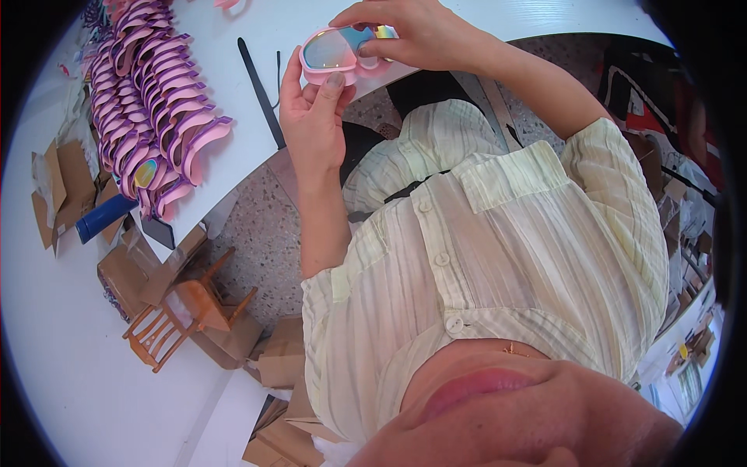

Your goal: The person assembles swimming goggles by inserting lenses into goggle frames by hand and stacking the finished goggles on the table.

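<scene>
Head view: holding pink goggles up over desk edge, near chest. Left hand curling under frame, thumb pressing on rim. Right hand pinching other end, fingers closed on shiny lens side. Maybe smudging mirror lens with fingertips. Maybe dropping goggles to floor, since hanging past desk edge. Maybe bumping big pile of pink and purple goggles nearby on desk, sliding some off.

Both hands are gripping pink goggles over the white table edge: left hand thumbing the frame, right hand pinching from above, a heap of pink-and-purple goggles lying alongside.
</scene>
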`<act>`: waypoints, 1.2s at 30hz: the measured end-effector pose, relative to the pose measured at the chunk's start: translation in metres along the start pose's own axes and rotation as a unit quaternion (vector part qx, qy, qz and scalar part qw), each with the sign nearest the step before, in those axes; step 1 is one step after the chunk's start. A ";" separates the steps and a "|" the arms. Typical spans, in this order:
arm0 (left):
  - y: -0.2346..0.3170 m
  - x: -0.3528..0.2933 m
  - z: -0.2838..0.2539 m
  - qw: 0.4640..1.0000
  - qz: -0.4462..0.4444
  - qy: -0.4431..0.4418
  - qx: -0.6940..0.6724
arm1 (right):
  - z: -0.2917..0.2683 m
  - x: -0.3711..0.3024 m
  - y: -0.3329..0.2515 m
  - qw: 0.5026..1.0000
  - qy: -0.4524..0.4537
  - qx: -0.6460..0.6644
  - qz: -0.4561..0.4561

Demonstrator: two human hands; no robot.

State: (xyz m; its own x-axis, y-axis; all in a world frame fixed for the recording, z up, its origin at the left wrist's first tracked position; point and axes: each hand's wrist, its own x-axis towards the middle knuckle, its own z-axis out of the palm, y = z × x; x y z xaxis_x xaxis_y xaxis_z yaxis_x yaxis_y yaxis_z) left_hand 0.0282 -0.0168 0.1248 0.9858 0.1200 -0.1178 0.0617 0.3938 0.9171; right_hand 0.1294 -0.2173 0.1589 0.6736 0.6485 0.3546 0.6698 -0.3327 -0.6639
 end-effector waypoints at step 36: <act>0.060 0.029 -0.013 0.742 0.209 -0.177 0.612 | 0.005 0.012 -0.005 0.996 -0.073 -0.045 -0.032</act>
State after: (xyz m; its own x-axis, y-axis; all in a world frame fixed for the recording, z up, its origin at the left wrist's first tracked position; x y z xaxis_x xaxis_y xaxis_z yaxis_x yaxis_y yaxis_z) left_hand 0.0584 0.0223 0.1710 0.9244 -0.3344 0.1832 -0.3794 -0.7589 0.5293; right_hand 0.1325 -0.2049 0.1628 0.5799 0.7611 0.2906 0.7401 -0.3431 -0.5785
